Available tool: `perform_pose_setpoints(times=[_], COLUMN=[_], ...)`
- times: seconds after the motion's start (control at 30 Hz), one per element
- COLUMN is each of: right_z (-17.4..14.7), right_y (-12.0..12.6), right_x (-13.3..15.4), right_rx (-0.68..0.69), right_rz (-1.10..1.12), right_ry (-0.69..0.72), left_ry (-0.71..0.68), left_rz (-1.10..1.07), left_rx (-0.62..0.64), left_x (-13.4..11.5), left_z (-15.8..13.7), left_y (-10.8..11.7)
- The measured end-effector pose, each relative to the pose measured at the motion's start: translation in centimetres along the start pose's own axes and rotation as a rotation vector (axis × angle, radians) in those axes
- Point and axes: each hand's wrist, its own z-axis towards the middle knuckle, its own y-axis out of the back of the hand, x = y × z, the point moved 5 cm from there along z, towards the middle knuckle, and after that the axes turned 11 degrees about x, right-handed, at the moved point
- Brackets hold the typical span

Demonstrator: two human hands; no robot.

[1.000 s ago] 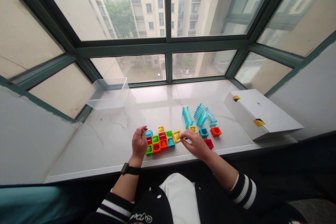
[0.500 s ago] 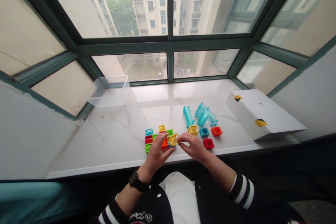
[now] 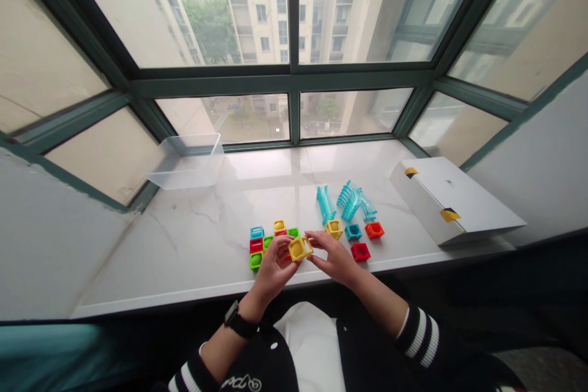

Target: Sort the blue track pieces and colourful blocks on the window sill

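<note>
A yellow block (image 3: pixel 298 248) with a round opening is held up between my two hands, over the near edge of the ledge. My left hand (image 3: pixel 274 268) grips its left side with thumb and fingers. On the other side, my right hand (image 3: pixel 336 257) has its thumb and fingertips at the block's right edge. Behind and beside my left hand lies a group of coloured blocks, among them a green block (image 3: pixel 256 260), a red block (image 3: pixel 256 245) and a blue block (image 3: pixel 256 232). The hands partly hide this group.
Right of my hands lie another yellow block (image 3: pixel 334 229), a blue block (image 3: pixel 353 232), an orange-red block (image 3: pixel 375 230) and a red block (image 3: pixel 361 252). Translucent blue track pieces (image 3: pixel 350 201) lie behind them. A clear plastic bin (image 3: pixel 184 179) stands back left, a white box (image 3: pixel 459 202) right.
The yellow block has been raised and turned, so its round opening faces me more. My left fingers have closed on it, and my right fingers have spread slightly along its edge.
</note>
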Motion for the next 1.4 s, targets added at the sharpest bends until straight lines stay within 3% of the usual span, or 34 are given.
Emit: perform_pose_setpoints(times=[0.13, 0.33, 0.7, 0.9, 1.4], right_z=[-0.1, -0.4, -2.1, -3.0, -1.2], right_y=[0.5, 2.4, 8.1, 10.9, 10.2], right_x=[0.2, 0.7, -1.2, -2.7, -6.1], right_rx=[-0.013, -0.092, -0.236, -0.334, -0.248], right_rz=[-0.007, -0.038, -0.169, -0.188, -0.133], right_ry=[0.010, 0.036, -0.048, -0.145, -0.232], left_ry=[0.022, 0.101, -0.040, -0.047, 0.042], left_rz=[-0.102, 0.126, 0.372, 0.456, 0.525], left_rx=[0.044, 0.027, 0.175, 0.182, 0.149], left_x=[0.1, 0.9, 1.0, 2.2, 4.4], left_z=[0.6, 2.0, 8.1, 9.9, 11.1], left_y=[-0.6, -0.9, -4.5, -5.7, -6.5])
